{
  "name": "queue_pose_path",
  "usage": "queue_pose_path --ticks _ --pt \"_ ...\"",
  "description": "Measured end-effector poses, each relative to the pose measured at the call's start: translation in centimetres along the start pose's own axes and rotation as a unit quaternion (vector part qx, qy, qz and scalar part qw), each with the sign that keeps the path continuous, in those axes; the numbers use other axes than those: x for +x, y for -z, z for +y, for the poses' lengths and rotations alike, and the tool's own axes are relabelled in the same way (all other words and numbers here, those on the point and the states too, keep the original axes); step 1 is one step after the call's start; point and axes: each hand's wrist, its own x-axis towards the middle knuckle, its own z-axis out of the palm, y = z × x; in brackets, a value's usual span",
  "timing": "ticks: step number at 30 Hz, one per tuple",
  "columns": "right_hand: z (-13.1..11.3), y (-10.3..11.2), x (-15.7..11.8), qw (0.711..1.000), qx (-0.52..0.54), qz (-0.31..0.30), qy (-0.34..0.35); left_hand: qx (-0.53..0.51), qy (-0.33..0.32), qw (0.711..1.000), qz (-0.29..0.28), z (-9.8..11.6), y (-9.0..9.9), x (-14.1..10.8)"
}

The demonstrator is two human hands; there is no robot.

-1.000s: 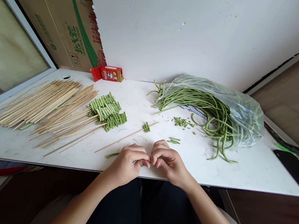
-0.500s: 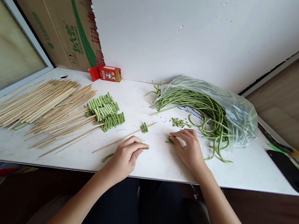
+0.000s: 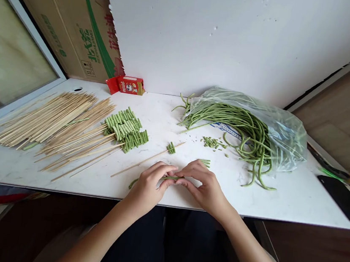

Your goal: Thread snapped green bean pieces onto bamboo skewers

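Observation:
Between my two hands lies one long green bean [image 3: 169, 177], pinched from both sides just above the tabletop. My left hand [image 3: 148, 184] closes round its length, and the bean's tail sticks out to the left, by the wrist. The fingertips of my right hand [image 3: 204, 186] grip the other end, close to the left fingertips. Behind the right hand lie several cut bean pieces [image 3: 204, 163]. Farther forward, a bamboo skewer [image 3: 147, 160] with a few short bean pieces [image 3: 171, 148] on it lies slantwise on the white table.
Finished bean skewers [image 3: 124, 127] and a heap of bare bamboo skewers [image 3: 45, 117] cover the left side. A plastic bag [image 3: 286, 136] of long beans [image 3: 237, 115] lies back right, near small bean ends [image 3: 213, 143]. A red box [image 3: 131, 85] and a black phone [image 3: 341, 200] also lie there.
My right hand has left the cut pieces and moved left, meeting my left hand and taking hold of the bean's end. The view has shifted slightly.

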Motion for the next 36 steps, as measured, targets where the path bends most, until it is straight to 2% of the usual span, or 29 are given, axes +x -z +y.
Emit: queue_pose_path --ticks 4,9,14,19,23,27,31,36 --pt "0.4 0.1 0.2 0.999 -0.024 0.047 -0.006 0.011 0.015 1.0 0.006 -0.1 0.3 0.3" --pt "0.2 0.1 0.3 0.999 -0.042 0.024 0.015 0.02 0.013 1.0 0.004 0.1 0.5 0.4" --pt "0.3 0.0 0.2 0.998 -0.041 0.042 0.014 0.056 0.005 0.998 -0.027 0.6 0.3 1.0" --pt "0.8 0.5 0.3 0.997 -0.035 0.072 -0.009 0.073 -0.009 0.994 -0.084 0.4 0.0 3.4" --pt "1.2 1.0 0.8 0.995 -0.051 0.089 0.005 0.034 0.003 0.991 -0.13 -0.2 -0.5 5.2" --pt "1.9 1.6 1.9 0.995 -0.041 0.085 -0.005 -0.035 0.021 0.992 -0.12 -1.2 -1.1 6.6" --pt "3.0 2.0 3.2 0.996 0.021 0.082 -0.014 -0.091 0.042 0.987 -0.124 -2.0 -1.2 7.8" --pt "3.4 1.9 3.8 0.99 0.101 0.093 -0.02 -0.123 0.046 0.985 -0.114 -1.3 -0.6 8.4"
